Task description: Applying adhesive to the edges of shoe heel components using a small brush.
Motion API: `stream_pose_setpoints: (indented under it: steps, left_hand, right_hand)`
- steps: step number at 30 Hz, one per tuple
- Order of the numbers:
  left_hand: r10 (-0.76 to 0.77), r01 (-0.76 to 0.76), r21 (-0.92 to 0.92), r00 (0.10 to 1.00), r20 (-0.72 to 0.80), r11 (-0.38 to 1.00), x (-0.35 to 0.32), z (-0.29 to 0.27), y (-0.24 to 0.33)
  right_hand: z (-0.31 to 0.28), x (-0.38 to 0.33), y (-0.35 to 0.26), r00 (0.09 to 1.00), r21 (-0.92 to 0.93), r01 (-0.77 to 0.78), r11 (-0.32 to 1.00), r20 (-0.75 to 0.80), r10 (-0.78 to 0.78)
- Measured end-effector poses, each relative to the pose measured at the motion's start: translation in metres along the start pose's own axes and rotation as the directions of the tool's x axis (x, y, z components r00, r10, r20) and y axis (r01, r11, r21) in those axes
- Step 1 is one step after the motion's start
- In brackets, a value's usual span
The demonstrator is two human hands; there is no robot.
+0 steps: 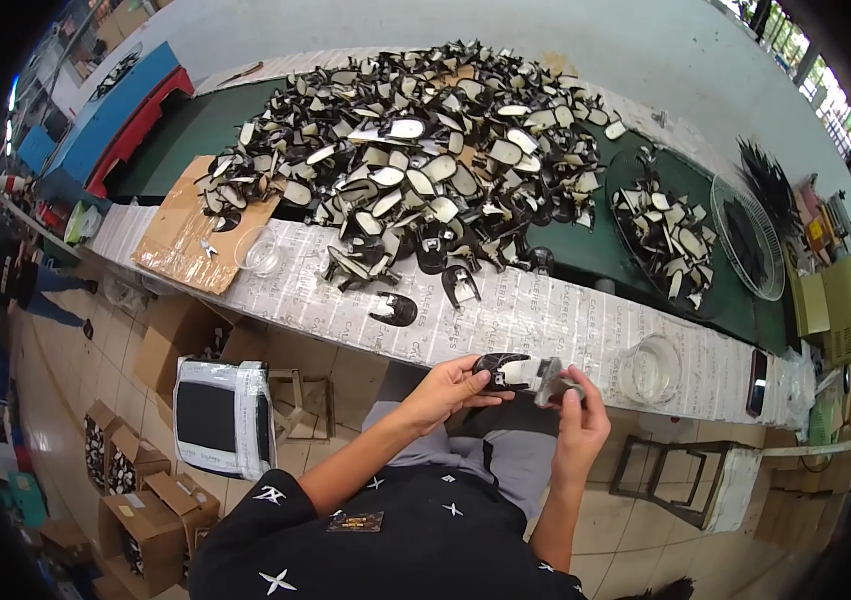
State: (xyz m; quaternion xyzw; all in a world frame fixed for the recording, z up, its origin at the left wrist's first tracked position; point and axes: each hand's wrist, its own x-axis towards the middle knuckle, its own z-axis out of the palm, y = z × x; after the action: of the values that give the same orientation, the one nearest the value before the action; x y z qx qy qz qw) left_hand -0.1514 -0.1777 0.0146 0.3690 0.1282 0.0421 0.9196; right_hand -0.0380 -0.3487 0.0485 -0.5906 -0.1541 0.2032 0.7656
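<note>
In front of my body, my left hand [450,388] is closed on a rounded black and white plastic piece [505,371], its thumb on the black end. My right hand [578,405] pinches a small grey block-like part [547,381] against the piece's white end; its exact kind cannot be made out. Two similar black pieces with white insides, one dark rounded piece [393,309] and another [461,287], lie on the table's near strip ahead of my hands. Beyond them spreads a large heap of such pieces [425,180].
A clear round bowl [648,369] stands right of my hands, a phone [756,383] farther right. Another clear cup [259,252] and flat cardboard [170,238] are at left. A tray of pieces [617,205] sits at far right. Stools and cartons [150,515] stand below; a person [30,285] is far left.
</note>
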Motion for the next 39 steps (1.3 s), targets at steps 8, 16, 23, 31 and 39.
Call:
stream_pose_setpoints:
  steps: [8,16,23,31,39]
  left_hand:
    - [-0.058,0.059,0.092,0.998,-0.019,0.994,0.017,0.000,-0.010]
    - [-0.042,0.041,0.136,0.999,0.003,0.990,0.024,0.005,-0.010]
    - [-0.057,0.055,0.113,0.998,0.013,0.992,0.029,0.007,-0.010]
    - [-0.060,0.047,0.129,0.994,0.095,0.990,0.030,0.012,-0.008]
    - [-0.075,0.063,0.116,0.992,0.098,0.991,0.029,0.014,-0.011]
  right_hand:
    - [0.018,-0.020,-0.003,0.870,-0.740,0.464,0.487,0.275,-0.410]
    - [0.018,-0.018,-0.005,0.886,-0.765,0.439,0.471,0.284,-0.366]
    - [0.006,-0.015,0.002,0.977,-0.576,0.213,0.789,0.103,-0.188]
    - [-0.007,-0.014,-0.002,1.000,-0.211,0.005,0.977,0.023,0.000]
    - [-0.010,-0.017,0.000,1.000,-0.168,0.011,0.986,0.006,-0.010]
